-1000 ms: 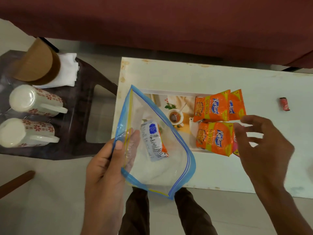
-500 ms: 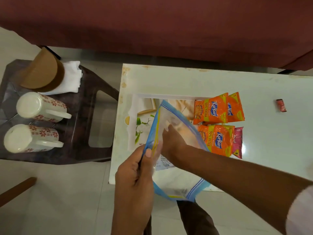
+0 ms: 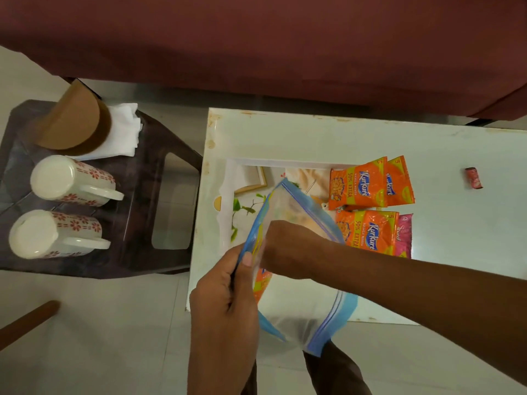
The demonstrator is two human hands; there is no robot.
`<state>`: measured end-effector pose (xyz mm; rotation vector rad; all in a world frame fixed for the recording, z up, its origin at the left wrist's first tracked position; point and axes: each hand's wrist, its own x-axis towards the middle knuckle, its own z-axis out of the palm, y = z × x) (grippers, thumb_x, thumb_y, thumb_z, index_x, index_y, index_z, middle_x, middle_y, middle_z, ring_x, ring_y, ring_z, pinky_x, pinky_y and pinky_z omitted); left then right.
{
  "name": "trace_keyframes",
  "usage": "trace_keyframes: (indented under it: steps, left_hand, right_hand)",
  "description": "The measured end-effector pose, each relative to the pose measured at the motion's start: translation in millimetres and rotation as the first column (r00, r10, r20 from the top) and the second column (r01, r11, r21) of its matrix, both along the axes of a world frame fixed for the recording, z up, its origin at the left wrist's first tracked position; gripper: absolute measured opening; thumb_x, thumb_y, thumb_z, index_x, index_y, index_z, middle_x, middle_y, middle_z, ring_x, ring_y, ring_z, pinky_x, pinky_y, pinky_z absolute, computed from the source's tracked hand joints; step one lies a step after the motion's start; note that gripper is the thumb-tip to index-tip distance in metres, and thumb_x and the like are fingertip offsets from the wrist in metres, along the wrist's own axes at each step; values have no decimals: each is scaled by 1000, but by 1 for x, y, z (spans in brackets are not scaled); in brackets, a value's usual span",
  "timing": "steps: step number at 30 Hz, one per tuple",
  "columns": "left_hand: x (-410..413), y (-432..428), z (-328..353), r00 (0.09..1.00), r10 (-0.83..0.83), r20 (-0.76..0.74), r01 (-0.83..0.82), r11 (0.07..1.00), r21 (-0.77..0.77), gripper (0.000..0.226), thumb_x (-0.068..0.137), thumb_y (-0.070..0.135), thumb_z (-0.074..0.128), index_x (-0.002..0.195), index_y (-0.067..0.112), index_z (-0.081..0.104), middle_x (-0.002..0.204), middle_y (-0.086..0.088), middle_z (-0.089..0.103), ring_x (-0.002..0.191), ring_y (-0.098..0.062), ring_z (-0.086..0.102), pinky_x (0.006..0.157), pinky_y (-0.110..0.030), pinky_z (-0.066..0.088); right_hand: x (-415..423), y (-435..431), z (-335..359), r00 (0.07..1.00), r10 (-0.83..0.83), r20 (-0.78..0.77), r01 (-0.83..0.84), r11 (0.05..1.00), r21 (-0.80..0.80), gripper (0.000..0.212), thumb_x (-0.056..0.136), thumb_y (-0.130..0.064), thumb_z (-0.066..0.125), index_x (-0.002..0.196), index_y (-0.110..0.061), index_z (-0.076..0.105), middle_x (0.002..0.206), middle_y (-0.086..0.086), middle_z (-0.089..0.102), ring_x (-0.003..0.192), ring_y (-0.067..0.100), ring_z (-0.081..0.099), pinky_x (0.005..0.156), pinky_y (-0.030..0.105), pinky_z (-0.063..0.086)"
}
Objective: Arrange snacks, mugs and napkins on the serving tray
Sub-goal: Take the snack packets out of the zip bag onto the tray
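Observation:
My left hand (image 3: 228, 297) pinches the rim of a clear zip bag (image 3: 302, 326) with blue edges, held over the table's near edge. My right hand (image 3: 285, 246) is plunged into the bag's mouth; its fingers are hidden inside, beside an orange snack packet (image 3: 261, 283) seen through the plastic. The printed serving tray (image 3: 242, 181) lies on the white table (image 3: 313, 132). Several orange Kurkure packets (image 3: 356, 186) and a pink packet (image 3: 403, 236) lie at the tray's right end. Two white floral mugs (image 3: 71, 181) (image 3: 54, 235) lie on their sides on the dark stool, and white napkins (image 3: 122, 129) sit behind them.
A brown round holder (image 3: 74, 121) stands on the napkins on the dark stool (image 3: 142, 223), left of the table. A small red object (image 3: 474, 178) lies at the table's right. A maroon sofa (image 3: 256, 38) runs along the far side. A wooden leg (image 3: 25, 323) crosses the floor at lower left.
My right hand left the packets on the tray and went into the bag, reaching deeper now. My left hand turned the bag edge-on and brought it right, over the table.

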<state>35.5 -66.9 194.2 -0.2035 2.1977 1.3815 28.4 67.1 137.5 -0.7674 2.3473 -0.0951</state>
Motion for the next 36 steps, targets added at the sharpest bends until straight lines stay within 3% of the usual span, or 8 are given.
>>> trace_keyframes:
  steps: [5, 8, 14, 16, 18, 24, 30, 36]
  left_hand:
    - [-16, -19, -1, 1000, 3, -19, -1, 997, 72, 34, 85, 40, 49, 107, 26, 72, 87, 8, 76, 90, -11, 72, 74, -29, 61]
    - [-24, -27, -2, 999, 17, 40, -24, 985, 171, 24, 84, 37, 52, 97, 34, 72, 90, 14, 77, 91, -2, 71, 61, -10, 54]
    - [-30, -41, -9, 990, 56, 131, -94, 949, 301, 28, 86, 31, 56, 100, 31, 80, 101, 0, 80, 98, -13, 74, 71, -26, 62]
    - [-30, -43, -12, 992, 63, 105, -94, 943, 320, 31, 87, 27, 56, 106, 16, 78, 94, 1, 80, 91, -8, 75, 73, -18, 59]
    - [-27, -43, -14, 989, 113, 91, -137, 933, 334, 31, 87, 22, 56, 105, 7, 76, 89, 3, 80, 87, -7, 75, 75, -17, 58]
    - [-21, -46, -20, 988, 143, 64, -156, 925, 346, 29, 86, 26, 55, 98, 31, 80, 109, -3, 79, 112, -21, 71, 95, -35, 53]
    - [-22, -49, -30, 996, 83, -39, -70, 965, 253, 20, 94, 39, 62, 107, 37, 77, 110, 3, 78, 113, -21, 70, 92, -27, 55]
    - [-21, -48, -30, 990, 124, -60, -104, 959, 264, 22, 91, 38, 61, 105, 35, 78, 106, 4, 79, 110, -24, 71, 91, -31, 56]
  right_hand:
    - [12, 3, 48, 948, -185, -260, 144, 975, -170, 15, 80, -8, 55, 71, -16, 64, 74, 4, 58, 79, 26, 56, 56, 34, 33]
    - [28, 11, 79, 920, -245, -306, 162, 949, -272, 9, 79, -23, 72, 85, -18, 67, 94, 5, 64, 95, 25, 56, 70, 37, 47]
    - [58, 30, 122, 740, -634, -223, 428, 701, -570, 22, 87, -44, 63, 89, -23, 71, 114, -4, 70, 107, 10, 62, 88, 25, 50]
    - [59, 39, 127, 564, -824, -48, 666, 489, -562, 27, 83, -60, 58, 89, -35, 66, 113, -22, 68, 101, -2, 63, 80, 14, 50]
    - [65, 45, 117, 248, -964, 101, 801, 146, -580, 30, 84, -64, 53, 82, -34, 57, 106, -31, 67, 93, -7, 65, 71, 9, 52]
    - [86, 63, 81, -415, -890, 191, 569, -417, -708, 33, 76, -75, 52, 84, -43, 56, 76, -37, 67, 69, -10, 68, 47, 5, 47]
    - [102, 90, 20, -686, -654, 318, 375, -693, -616, 34, 74, -70, 63, 83, -37, 60, 73, -23, 73, 67, -1, 71, 48, 17, 51]
    - [108, 92, -42, -713, -698, 65, 547, -612, -571, 35, 83, -57, 62, 90, -23, 58, 78, -7, 68, 63, -8, 61, 51, 14, 43]
